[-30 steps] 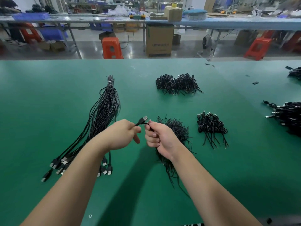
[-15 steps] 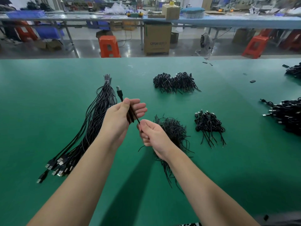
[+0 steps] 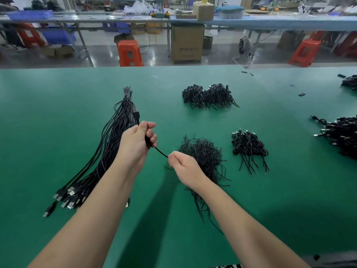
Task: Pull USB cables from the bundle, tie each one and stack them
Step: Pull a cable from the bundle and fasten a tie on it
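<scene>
- Winding looks to me like the step in hand: one USB cable (image 3: 161, 152) runs taut between my two hands, above the green table (image 3: 48, 117).
- My left hand (image 3: 136, 141) has its fingers curled round the folded turns of that cable, thumb up on top; I judge this grip keeps the loops from springing apart while the tail is drawn.
- My right hand (image 3: 182, 164) is closed in a pinch on the cable's free end, just right of and below the left, holding the strand tight enough to wrap.
- A USB plug (image 3: 136, 113) shows just beyond the left thumb; whether it belongs to the held cable or to the bundle I cannot tell.
- Behind the left hand lies the bundle of long cables (image 3: 108, 144), bound at its far tip, its plugs (image 3: 67, 196) fanned near my left forearm, close enough to pull the next one.
- Under and beyond the right hand sits a pile of loose black ties (image 3: 202, 155), handy for that hand.
- Right of it a small stack of tied cables (image 3: 248, 146), where I expect this one belongs.
- Farther back another tied heap (image 3: 208, 95); more cables (image 3: 340, 132) lie at the right edge.
</scene>
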### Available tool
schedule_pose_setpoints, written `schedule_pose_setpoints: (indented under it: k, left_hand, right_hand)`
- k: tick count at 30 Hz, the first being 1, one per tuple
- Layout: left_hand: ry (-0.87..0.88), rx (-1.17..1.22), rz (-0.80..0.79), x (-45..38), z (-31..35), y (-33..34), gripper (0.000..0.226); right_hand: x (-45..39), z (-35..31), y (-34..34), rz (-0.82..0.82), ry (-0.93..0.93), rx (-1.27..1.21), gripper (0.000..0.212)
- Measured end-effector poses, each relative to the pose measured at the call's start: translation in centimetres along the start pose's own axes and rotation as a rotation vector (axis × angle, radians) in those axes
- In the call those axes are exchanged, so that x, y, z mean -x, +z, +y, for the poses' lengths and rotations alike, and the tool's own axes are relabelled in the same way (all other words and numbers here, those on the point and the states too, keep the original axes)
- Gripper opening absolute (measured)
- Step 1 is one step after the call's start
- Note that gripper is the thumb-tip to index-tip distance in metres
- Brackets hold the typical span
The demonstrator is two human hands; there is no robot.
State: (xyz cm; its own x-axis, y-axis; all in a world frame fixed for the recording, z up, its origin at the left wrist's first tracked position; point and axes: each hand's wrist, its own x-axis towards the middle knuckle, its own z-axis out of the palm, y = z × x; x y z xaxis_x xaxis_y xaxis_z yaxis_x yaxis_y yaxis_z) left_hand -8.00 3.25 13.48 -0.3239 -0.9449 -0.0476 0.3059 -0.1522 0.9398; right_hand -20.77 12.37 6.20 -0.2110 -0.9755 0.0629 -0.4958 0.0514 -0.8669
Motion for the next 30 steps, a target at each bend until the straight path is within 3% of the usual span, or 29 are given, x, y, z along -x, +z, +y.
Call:
schedule_pose_setpoints:
  k: [7, 12, 16, 21, 24, 30]
  left_hand:
    - [-0.02, -0.004, -0.042, 0.6, -1.6, 0.0, 0.03]
    - [-0.109, 0.065, -0.19, 2.0, -1.8, 0.6, 0.03]
    - [-0.145, 0.111, -0.233, 2.6, -1.6, 0.9, 0.03]
    - [-0.231, 0.036, -0.371, 3.0, -0.8, 0.2, 0.03]
    - [-0.284, -0.035, -0.495, 2.9, -0.1, -0.2, 0.031]
    - [-0.306, -0.151, -0.505, 3.0, 0.7, -0.4, 0.031]
  right_hand:
    - [-0.5, -0.2, -1.5, -0.018, -0.015, 0.101, 0.035]
    - [-1.3, -1.8, -1.7, -0.128, 0.02, -0.45, 0.044]
    - [-1.2, -2.6, -0.8, -0.1, 0.021, -0.654, 0.047]
    - [-0.6, -2.7, -0.2, -0.07, 0.07, -0.669, 0.037]
    - [-0.4, -2.8, -0.2, -0.076, 0.092, -0.65, 0.041]
    - [0.0, -2.9, 0.4, -0.039, 0.078, -0.651, 0.034]
